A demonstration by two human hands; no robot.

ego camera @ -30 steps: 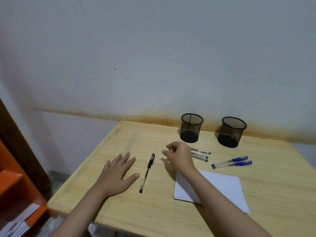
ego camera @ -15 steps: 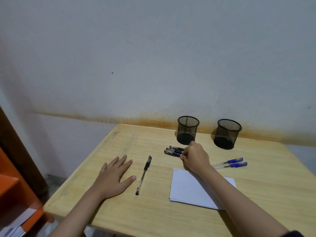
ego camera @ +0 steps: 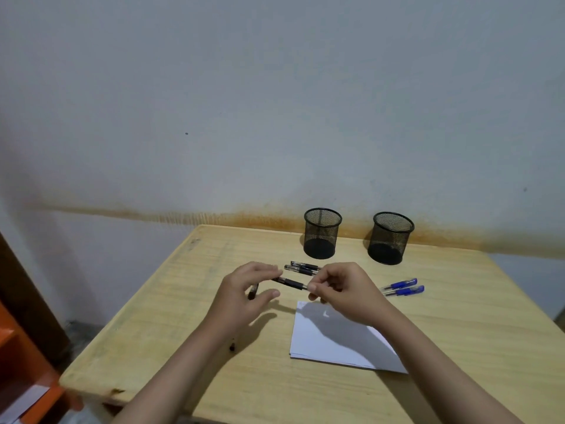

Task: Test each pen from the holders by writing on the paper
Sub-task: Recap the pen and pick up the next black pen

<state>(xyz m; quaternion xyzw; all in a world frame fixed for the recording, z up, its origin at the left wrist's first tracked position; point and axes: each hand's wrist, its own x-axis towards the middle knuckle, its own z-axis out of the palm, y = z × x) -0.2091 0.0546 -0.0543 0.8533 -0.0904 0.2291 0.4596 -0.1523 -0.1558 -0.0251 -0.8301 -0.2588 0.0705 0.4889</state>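
Two hands, left [ego camera: 244, 290] and right [ego camera: 345, 289], pinch black pen [ego camera: 290, 283] over wooden table [ego camera: 458, 347] against stained wall [ego camera: 275, 117].

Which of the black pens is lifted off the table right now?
The black pen held between both hands: right hand at one end, left hand at the other. The two other black pens lie on the table behind it.

Black mesh holders [ego camera: 322, 233], blue-capped pens [ego camera: 402, 287], white paper [ego camera: 339, 341], pale wood-grain table [ego camera: 171, 316].

1 head-worn camera looks forward and down at the nearby table [ego camera: 171, 332].
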